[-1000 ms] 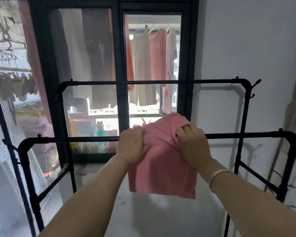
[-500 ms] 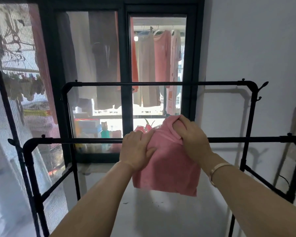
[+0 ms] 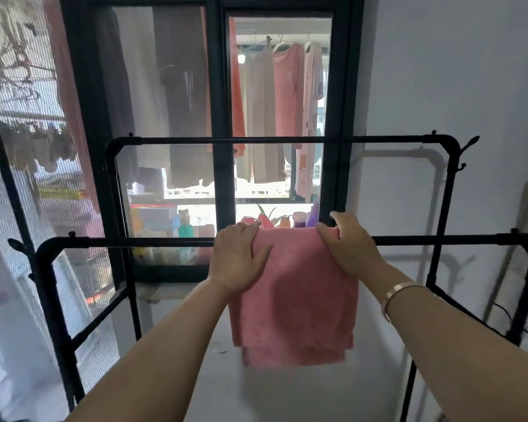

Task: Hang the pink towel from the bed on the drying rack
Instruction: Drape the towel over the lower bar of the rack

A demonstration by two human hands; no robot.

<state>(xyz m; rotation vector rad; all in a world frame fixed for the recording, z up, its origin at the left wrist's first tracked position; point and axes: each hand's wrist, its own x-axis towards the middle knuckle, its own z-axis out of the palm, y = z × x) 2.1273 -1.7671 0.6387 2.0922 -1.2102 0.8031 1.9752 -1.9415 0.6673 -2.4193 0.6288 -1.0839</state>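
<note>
Our two arms reach forward, and between them hangs the towel [image 3: 293, 287], its doubled lower edges dangling free below our wrists. On the right wrist sits a bracelet [image 3: 401, 292]. The left hand [image 3: 238, 257] lies flat on the towel's upper left corner, fingers spread and pressing down, not gripping. The right hand [image 3: 345, 242] rests on the upper right corner with its fingers curled over the fold; whether they pinch the cloth or merely rest on it, we cannot tell.

Under both palms runs the near bar [image 3: 128, 241] of the rack [image 3: 46, 284], and the towel is draped right over it, one layer falling toward us and another showing just below it. So we judge the main job done: the towel is on the rack, bearing its own weight.

What seems left is small. The cloth is bunched narrow between our hands, so spreading it wider along the bar, then letting go, looks like the finish.

Beyond our fingertips stands the rack's far bar [image 3: 287, 140], bare, and behind that the window [image 3: 223, 102], with bottles on the sill.
</note>
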